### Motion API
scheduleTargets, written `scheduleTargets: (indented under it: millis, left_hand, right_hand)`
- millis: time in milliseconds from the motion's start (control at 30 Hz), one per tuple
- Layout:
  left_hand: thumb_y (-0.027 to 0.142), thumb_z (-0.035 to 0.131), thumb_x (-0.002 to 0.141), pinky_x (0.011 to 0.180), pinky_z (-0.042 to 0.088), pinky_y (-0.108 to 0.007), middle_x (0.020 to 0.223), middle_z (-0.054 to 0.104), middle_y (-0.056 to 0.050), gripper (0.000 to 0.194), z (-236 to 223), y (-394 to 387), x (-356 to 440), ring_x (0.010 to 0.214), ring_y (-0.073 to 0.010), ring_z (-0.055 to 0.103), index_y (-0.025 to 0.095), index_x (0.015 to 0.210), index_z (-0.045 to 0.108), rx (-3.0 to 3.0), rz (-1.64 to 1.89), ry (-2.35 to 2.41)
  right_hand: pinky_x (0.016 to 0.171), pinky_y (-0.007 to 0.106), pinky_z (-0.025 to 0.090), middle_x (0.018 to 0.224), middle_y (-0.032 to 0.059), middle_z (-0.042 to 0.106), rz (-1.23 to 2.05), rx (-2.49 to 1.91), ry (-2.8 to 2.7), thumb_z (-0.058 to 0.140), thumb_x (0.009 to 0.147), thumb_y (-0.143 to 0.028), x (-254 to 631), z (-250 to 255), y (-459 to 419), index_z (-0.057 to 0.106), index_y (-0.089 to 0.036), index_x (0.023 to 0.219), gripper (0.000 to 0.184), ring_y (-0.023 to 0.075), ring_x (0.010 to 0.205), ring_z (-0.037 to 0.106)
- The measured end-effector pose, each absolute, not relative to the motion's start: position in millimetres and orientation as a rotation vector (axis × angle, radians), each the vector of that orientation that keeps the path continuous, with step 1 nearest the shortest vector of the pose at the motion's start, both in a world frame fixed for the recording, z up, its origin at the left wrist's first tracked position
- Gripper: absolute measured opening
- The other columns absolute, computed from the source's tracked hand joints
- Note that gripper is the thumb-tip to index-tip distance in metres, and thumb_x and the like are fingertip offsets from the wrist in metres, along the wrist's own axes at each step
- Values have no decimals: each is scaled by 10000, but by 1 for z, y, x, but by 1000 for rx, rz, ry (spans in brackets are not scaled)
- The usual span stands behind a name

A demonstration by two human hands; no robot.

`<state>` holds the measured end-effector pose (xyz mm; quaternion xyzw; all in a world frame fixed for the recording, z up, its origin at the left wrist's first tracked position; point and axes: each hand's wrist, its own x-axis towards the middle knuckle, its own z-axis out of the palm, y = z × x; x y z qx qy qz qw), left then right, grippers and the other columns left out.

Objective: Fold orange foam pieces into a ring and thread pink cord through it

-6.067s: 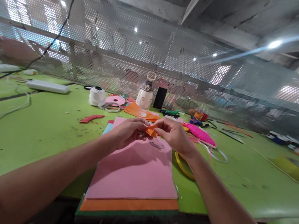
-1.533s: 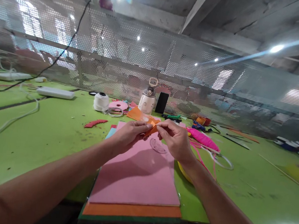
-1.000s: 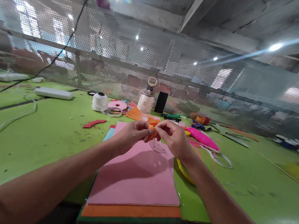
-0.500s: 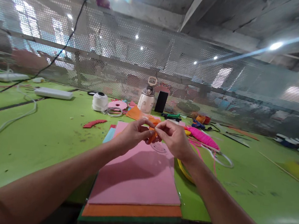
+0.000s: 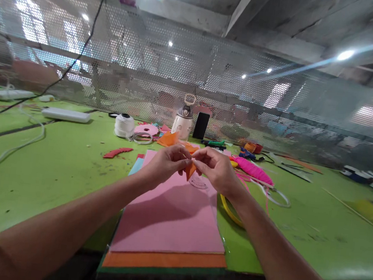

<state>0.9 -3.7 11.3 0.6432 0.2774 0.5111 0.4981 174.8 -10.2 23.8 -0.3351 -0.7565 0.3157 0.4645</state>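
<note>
The orange scrap (image 5: 190, 171) I pinch looks matt, paper or felt, I cannot tell which. I see a smooth, matt pink sheet (image 5: 169, 228) and a protractor (image 5: 199, 183) of clear plastic. My table (image 5: 67, 180) is smooth with a dull sheen. The bottle (image 5: 182, 126) looks smooth, the phone (image 5: 201, 126) glassy and glossy. I find the spool (image 5: 124, 126) wound with matt thread, the power strip (image 5: 65, 115) smooth plastic. I face a screen (image 5: 154, 64) of perforated metal; the beam (image 5: 252, 8) looks like bare concrete.

From the lower left corner reaches the left forearm (image 5: 73, 217), from the lower right the right forearm (image 5: 272, 246); near the frame's centre, the left hand (image 5: 169, 163) and right hand (image 5: 215, 168) pinch, fingertips close together.
</note>
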Motion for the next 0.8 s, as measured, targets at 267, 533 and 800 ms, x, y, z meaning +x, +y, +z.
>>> scheduleTargets:
  millis: [267,533,800]
  left_hand:
    - [350,736,733,528,406,-228,608,644,-21,244,5,8,-8,539,-94,546,146,694,608,1619,988,663]
    - [340,770,667,518,365,-225,565,602,-5,280,5,7,-6,510,-81,497,141,658,573,1514,942,704]
    - [297,695,760,499,360,-224,552,597,-10,216,4,9,-10,502,-91,514,154,672,559,1522,821,711]
  right_hand:
    - [559,268,456,730,24,633,796,-848,-1949,656,810,-283,183,25,-7,676,-163,838,125,120,612,544]
    - [586,289,458,732,33,642,929,-877,-1987,692,786,-368,184,25,-5,682,-144,841,230,121,608,554]
    - [566,283,437,680,4,599,974,-875,-1940,710,768,-360,181,15,0,642,-145,809,229,110,577,531]
